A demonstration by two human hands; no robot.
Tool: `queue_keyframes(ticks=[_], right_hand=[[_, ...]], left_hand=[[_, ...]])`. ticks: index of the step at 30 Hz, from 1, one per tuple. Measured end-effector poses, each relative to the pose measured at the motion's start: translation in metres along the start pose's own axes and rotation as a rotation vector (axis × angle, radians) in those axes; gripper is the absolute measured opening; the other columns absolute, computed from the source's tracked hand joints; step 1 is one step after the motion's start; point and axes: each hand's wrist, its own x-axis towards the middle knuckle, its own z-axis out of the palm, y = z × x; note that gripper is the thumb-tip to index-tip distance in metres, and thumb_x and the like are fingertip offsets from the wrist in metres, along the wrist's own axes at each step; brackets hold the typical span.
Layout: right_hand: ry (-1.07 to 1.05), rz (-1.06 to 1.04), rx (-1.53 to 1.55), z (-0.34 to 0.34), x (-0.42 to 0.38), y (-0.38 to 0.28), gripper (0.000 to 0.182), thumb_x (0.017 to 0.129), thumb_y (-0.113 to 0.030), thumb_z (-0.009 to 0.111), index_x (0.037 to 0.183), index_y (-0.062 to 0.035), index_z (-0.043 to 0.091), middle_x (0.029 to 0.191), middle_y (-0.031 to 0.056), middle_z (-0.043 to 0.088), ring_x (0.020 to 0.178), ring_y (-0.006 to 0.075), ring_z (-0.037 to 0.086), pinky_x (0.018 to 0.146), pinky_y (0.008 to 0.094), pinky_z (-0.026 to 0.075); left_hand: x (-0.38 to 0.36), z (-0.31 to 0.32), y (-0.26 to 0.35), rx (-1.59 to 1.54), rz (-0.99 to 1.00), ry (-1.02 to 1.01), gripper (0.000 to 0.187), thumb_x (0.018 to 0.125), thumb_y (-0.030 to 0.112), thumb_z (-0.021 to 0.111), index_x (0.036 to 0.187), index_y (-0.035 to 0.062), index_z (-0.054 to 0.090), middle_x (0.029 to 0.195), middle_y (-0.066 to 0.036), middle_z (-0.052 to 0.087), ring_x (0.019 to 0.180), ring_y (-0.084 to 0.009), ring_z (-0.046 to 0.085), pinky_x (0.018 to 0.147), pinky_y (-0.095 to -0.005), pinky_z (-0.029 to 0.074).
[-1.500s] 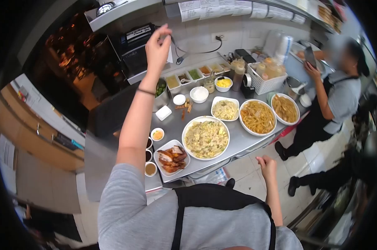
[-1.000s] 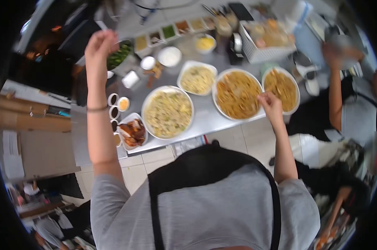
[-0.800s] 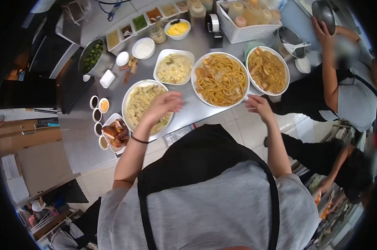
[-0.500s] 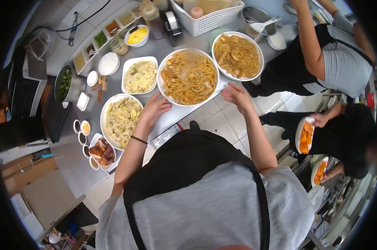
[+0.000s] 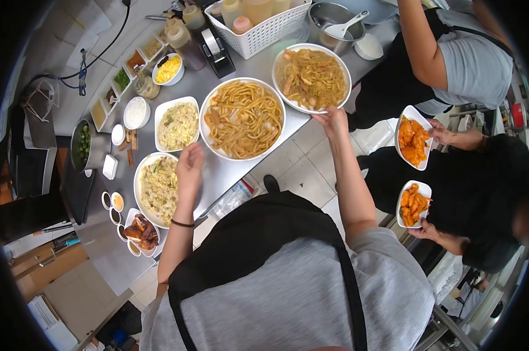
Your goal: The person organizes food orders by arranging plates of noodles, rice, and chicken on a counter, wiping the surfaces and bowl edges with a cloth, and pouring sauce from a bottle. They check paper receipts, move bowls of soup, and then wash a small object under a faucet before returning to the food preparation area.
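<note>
Resting my left hand (image 5: 189, 165) flat, fingers loosely together, beside the near rim of the noodle bowl (image 5: 242, 119). Right hand (image 5: 333, 121), fingers curled, touches the second noodle bowl (image 5: 311, 77) just beyond them; holding nothing.

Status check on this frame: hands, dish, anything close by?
Left hand at near rim of thick-noodle bowl. Right hand touching stir-fried noodle bowl. Rice plate close beside left hand.

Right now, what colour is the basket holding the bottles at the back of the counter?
White, with a slotted lattice wall; the basket shows best in the head view, behind the noodle bowl.
</note>
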Motion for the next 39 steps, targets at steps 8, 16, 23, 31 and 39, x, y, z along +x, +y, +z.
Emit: queue_keyframes(ticks=[8,16,23,31,39], right_hand=[[-0.113,-0.021,-0.083,0.040,-0.091,-0.025,0.041,0.072,0.001,0.042,0.113,0.0034,0.037,0.104,0.0173,0.053,0.081,0.0247,0.061,0.058,0.0303,0.056],[-0.754,-0.032,-0.604,0.134,-0.068,-0.059,0.059,0.076,-0.024,0.062,0.123,0.0018,0.037,0.107,0.0151,0.054,0.094,0.0199,0.056,0.078,0.0372,0.046],[0.605,-1.353,-1.525,0.167,0.138,-0.015,0.050,0.073,-0.030,0.063,0.109,0.0020,0.053,0.100,0.0238,0.057,0.093,0.0333,0.056,0.081,0.0349,0.044],[0.312,-1.526,-0.779,0.214,0.073,-0.108,0.030,0.078,-0.011,0.053,0.107,-0.0027,0.055,0.093,0.0158,0.061,0.081,0.0303,0.060,0.070,0.0367,0.047],[-0.305,-1.079,-1.207,0.320,0.099,-0.183,0.020,0.075,-0.019,0.056,0.080,-0.0011,0.064,0.074,0.0176,0.063,0.072,0.0305,0.061,0.066,0.0367,0.047]], left_hand=[[0.043,0.082,0.074,-0.671,-0.166,-0.421,0.056,0.086,0.040,0.047,0.123,-0.0005,0.038,0.121,-0.015,0.046,0.111,-0.0213,0.046,0.092,-0.0337,0.037],[0.027,0.015,0.083,-1.074,0.055,0.024,0.051,0.089,0.038,0.040,0.125,0.0031,0.035,0.124,-0.012,0.043,0.113,-0.0249,0.042,0.095,-0.0381,0.036],[-0.014,-0.052,0.074,-1.070,0.054,0.370,0.050,0.089,0.036,0.039,0.126,0.0027,0.033,0.126,-0.012,0.041,0.114,-0.0269,0.041,0.096,-0.0402,0.035],[-0.083,-0.100,0.051,-0.998,0.107,0.528,0.049,0.090,0.034,0.039,0.125,0.0014,0.033,0.124,-0.014,0.041,0.112,-0.0265,0.043,0.093,-0.0400,0.037],[-0.103,-0.096,0.029,-0.959,0.079,0.632,0.046,0.089,0.032,0.043,0.122,0.0025,0.035,0.121,-0.012,0.044,0.109,-0.0250,0.046,0.091,-0.0384,0.040]])
